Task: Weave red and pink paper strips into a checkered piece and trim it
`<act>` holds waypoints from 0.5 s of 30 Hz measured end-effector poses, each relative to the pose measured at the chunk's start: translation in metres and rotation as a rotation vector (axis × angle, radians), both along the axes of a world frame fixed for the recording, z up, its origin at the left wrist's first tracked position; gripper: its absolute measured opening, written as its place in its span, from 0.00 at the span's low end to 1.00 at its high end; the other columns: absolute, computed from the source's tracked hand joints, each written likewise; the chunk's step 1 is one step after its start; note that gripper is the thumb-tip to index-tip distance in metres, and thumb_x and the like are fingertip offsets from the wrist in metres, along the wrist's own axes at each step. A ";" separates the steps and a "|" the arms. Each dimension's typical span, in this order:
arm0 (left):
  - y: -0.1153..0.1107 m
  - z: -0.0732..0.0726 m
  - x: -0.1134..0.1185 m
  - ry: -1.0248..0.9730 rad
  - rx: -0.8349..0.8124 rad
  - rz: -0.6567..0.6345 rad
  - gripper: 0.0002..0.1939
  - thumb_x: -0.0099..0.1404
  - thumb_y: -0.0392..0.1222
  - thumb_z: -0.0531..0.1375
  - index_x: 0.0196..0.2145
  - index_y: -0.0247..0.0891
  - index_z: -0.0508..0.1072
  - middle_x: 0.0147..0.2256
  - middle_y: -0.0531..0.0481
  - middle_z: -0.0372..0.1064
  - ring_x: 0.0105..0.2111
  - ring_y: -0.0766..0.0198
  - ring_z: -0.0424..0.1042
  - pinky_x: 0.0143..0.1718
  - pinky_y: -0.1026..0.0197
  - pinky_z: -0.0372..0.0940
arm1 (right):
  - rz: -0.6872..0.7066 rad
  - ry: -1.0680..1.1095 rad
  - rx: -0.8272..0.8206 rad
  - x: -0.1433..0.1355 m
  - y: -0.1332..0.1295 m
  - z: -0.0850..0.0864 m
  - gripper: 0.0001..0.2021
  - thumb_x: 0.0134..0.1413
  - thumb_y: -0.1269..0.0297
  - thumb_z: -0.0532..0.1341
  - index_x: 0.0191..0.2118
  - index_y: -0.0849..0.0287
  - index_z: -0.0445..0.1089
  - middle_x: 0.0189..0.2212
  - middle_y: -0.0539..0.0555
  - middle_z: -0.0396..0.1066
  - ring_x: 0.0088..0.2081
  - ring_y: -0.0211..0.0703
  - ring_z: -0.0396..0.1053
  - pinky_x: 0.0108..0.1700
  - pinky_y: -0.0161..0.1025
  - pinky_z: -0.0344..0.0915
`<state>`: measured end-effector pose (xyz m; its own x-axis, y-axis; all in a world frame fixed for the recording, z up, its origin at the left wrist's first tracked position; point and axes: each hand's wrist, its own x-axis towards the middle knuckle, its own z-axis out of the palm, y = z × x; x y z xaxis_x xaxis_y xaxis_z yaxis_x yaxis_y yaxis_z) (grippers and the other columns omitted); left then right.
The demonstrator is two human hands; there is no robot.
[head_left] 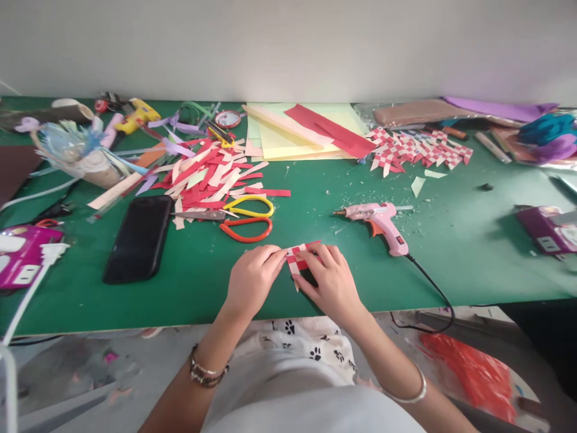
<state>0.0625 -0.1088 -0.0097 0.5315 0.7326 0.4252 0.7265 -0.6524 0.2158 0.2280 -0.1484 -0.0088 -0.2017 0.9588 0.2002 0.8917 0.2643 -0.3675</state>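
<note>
Between my two hands, near the table's front edge, is a small red-and-white woven paper piece [297,257] in a checkered pattern. My left hand [255,275] pinches its left edge with thumb and fingertips. My right hand [331,276] grips the right side, thumb below and fingers on top, covering part of it. Beyond my left hand lie scissors [247,221] with one yellow and one orange handle. A pink glue gun [376,222] rests to the right, nozzle pointing left. A heap of red and pale pink paper strips [211,174] spreads behind the scissors.
A black phone [139,239] lies left on the green table [288,294]. Finished-looking checkered woven pieces [419,149] are piled at the back right, beside paper sheets [288,141]. A yellow glue gun [137,115] and a basket [83,159] stand back left. Purple power sockets [547,230] sit right.
</note>
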 end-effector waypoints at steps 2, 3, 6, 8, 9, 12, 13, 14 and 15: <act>0.001 0.000 0.000 0.013 0.000 -0.006 0.10 0.67 0.36 0.51 0.39 0.35 0.72 0.34 0.49 0.73 0.32 0.63 0.71 0.34 0.62 0.65 | 0.002 0.000 0.000 0.000 0.000 0.000 0.15 0.56 0.58 0.55 0.47 0.59 0.67 0.44 0.58 0.66 0.42 0.49 0.59 0.41 0.45 0.61; 0.001 0.000 0.000 0.020 0.001 -0.008 0.10 0.67 0.35 0.51 0.39 0.35 0.72 0.34 0.49 0.73 0.32 0.63 0.71 0.34 0.61 0.64 | 0.002 -0.001 0.001 0.000 0.000 0.000 0.15 0.56 0.58 0.55 0.47 0.59 0.67 0.44 0.58 0.66 0.42 0.49 0.59 0.41 0.45 0.61; 0.001 0.000 0.000 0.035 0.009 -0.014 0.10 0.66 0.33 0.51 0.40 0.35 0.72 0.34 0.49 0.73 0.32 0.63 0.71 0.34 0.61 0.64 | 0.002 -0.002 0.007 0.000 0.000 0.000 0.15 0.56 0.58 0.55 0.46 0.59 0.67 0.43 0.58 0.66 0.42 0.49 0.59 0.40 0.45 0.61; 0.000 0.000 -0.001 0.036 0.021 -0.017 0.10 0.66 0.33 0.52 0.41 0.35 0.72 0.34 0.48 0.73 0.32 0.62 0.71 0.34 0.60 0.64 | 0.002 -0.003 0.010 0.000 0.000 -0.001 0.15 0.56 0.58 0.55 0.46 0.59 0.67 0.43 0.58 0.66 0.42 0.49 0.59 0.41 0.45 0.61; 0.000 -0.001 -0.001 0.032 0.029 -0.016 0.10 0.66 0.33 0.52 0.41 0.34 0.71 0.34 0.48 0.73 0.32 0.62 0.71 0.34 0.60 0.64 | 0.003 -0.003 0.011 0.000 0.000 -0.001 0.15 0.56 0.58 0.55 0.46 0.59 0.67 0.44 0.58 0.66 0.42 0.49 0.59 0.41 0.44 0.61; -0.002 0.000 -0.002 0.022 0.042 -0.016 0.11 0.65 0.32 0.52 0.42 0.34 0.71 0.34 0.48 0.73 0.31 0.62 0.70 0.33 0.60 0.63 | 0.004 -0.004 0.015 0.000 0.000 -0.001 0.15 0.56 0.57 0.55 0.47 0.59 0.67 0.43 0.58 0.66 0.41 0.49 0.59 0.41 0.44 0.61; -0.003 0.000 -0.003 0.028 0.039 -0.020 0.11 0.65 0.32 0.51 0.42 0.34 0.71 0.33 0.48 0.72 0.31 0.62 0.70 0.32 0.60 0.63 | 0.004 -0.003 0.016 0.000 0.000 -0.001 0.15 0.56 0.57 0.55 0.47 0.59 0.67 0.43 0.58 0.66 0.41 0.49 0.59 0.41 0.44 0.61; -0.003 0.000 -0.003 0.040 0.032 -0.025 0.12 0.65 0.31 0.50 0.42 0.34 0.71 0.33 0.48 0.72 0.31 0.62 0.70 0.32 0.60 0.63 | 0.004 0.000 0.017 0.000 0.000 -0.001 0.15 0.56 0.57 0.55 0.46 0.58 0.67 0.43 0.58 0.66 0.42 0.49 0.59 0.41 0.44 0.61; -0.004 0.001 -0.003 0.056 0.025 -0.029 0.12 0.66 0.31 0.50 0.42 0.34 0.71 0.33 0.48 0.72 0.31 0.62 0.70 0.31 0.60 0.63 | 0.003 0.003 0.018 0.000 0.000 -0.001 0.15 0.56 0.57 0.55 0.46 0.58 0.67 0.43 0.58 0.66 0.42 0.49 0.59 0.41 0.44 0.61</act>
